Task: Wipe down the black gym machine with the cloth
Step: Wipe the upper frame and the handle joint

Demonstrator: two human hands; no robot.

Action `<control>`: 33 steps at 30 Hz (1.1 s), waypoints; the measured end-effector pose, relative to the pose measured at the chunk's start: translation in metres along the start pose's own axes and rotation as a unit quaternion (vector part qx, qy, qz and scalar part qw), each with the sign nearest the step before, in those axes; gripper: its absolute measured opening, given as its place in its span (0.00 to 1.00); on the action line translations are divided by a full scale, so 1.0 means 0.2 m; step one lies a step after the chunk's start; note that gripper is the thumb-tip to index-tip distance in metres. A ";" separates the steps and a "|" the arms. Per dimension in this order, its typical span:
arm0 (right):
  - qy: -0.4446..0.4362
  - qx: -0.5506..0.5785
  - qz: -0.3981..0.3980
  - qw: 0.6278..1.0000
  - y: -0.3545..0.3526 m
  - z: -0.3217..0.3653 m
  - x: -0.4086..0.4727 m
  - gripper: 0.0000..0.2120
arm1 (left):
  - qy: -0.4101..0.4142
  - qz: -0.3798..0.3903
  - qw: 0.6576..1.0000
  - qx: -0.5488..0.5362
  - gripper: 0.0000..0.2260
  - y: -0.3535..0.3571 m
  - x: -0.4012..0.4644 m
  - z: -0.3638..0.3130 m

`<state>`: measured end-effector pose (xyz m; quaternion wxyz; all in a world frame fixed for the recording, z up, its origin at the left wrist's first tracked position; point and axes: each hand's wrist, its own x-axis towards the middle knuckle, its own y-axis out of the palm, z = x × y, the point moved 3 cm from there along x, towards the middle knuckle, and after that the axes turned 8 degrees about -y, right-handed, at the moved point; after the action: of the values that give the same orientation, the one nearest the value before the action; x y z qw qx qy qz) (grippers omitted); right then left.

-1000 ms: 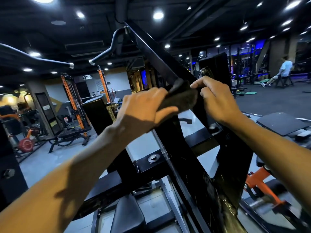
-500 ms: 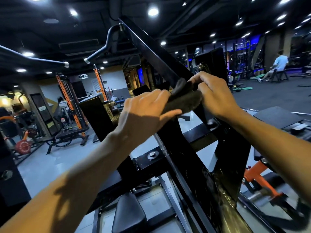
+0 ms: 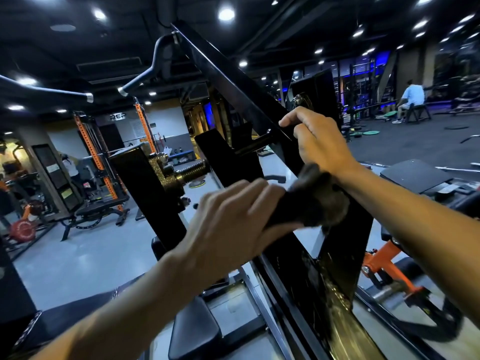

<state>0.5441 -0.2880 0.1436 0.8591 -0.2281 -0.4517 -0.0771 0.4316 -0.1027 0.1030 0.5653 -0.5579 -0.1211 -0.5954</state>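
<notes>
The black gym machine (image 3: 233, 81) rises in front of me as a slanted steel beam running from the top centre down to the lower right. A dark brown cloth (image 3: 309, 201) is wrapped over the beam at its middle. My left hand (image 3: 233, 219) grips the cloth from the left, fingers over the top and thumb under. My right hand (image 3: 317, 139) curls round the beam's edge just above the cloth, its wrist touching the cloth.
Two curved handle bars (image 3: 145, 79) hang at the upper left. A black seat pad (image 3: 194, 333) lies below, an orange-framed machine (image 3: 384, 271) at the lower right. An orange rack and bench (image 3: 98, 211) stand at the left. A person (image 3: 413, 100) sits far right.
My left hand has slid the cloth down the beam toward me. My right hand let go of the cloth and now holds the beam above it.
</notes>
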 end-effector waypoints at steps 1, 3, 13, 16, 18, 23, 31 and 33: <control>-0.001 0.000 -0.001 1.000 0.00 0.00 0.00 0.15 | 0.013 0.006 1.000 -0.006 0.21 0.00 -0.02 -0.02; -0.004 -0.001 -0.003 1.000 -0.01 0.00 -0.01 0.15 | -0.002 0.012 1.000 0.003 0.22 0.00 0.01 0.02; -0.009 0.000 0.002 1.000 -0.01 0.00 -0.01 0.14 | 0.012 0.053 0.998 -0.035 0.21 0.00 -0.04 -0.10; -0.010 -0.004 0.004 1.000 -0.01 0.00 0.00 0.14 | -0.062 0.031 0.998 0.000 0.21 -0.01 0.09 0.03; -0.011 -0.003 0.006 1.000 -0.01 0.01 0.00 0.14 | -0.099 0.019 0.994 0.031 0.22 -0.01 0.12 0.08; -0.012 -0.004 0.004 1.000 -0.01 0.00 -0.01 0.15 | -0.011 0.056 0.998 -0.039 0.21 -0.02 -0.07 -0.17; -0.004 0.013 0.010 1.000 -0.01 0.00 0.00 0.14 | -0.096 0.007 0.995 -0.002 0.22 -0.01 0.03 -0.02; -0.002 0.021 0.006 1.000 -0.01 -0.01 -0.01 0.14 | -0.034 0.027 0.998 -0.046 0.22 -0.02 -0.06 -0.16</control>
<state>0.5437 -0.2901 0.1422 0.8630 -0.2129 -0.4539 -0.0616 0.4084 -0.1191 0.0839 0.5504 -0.6065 -0.0971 -0.5654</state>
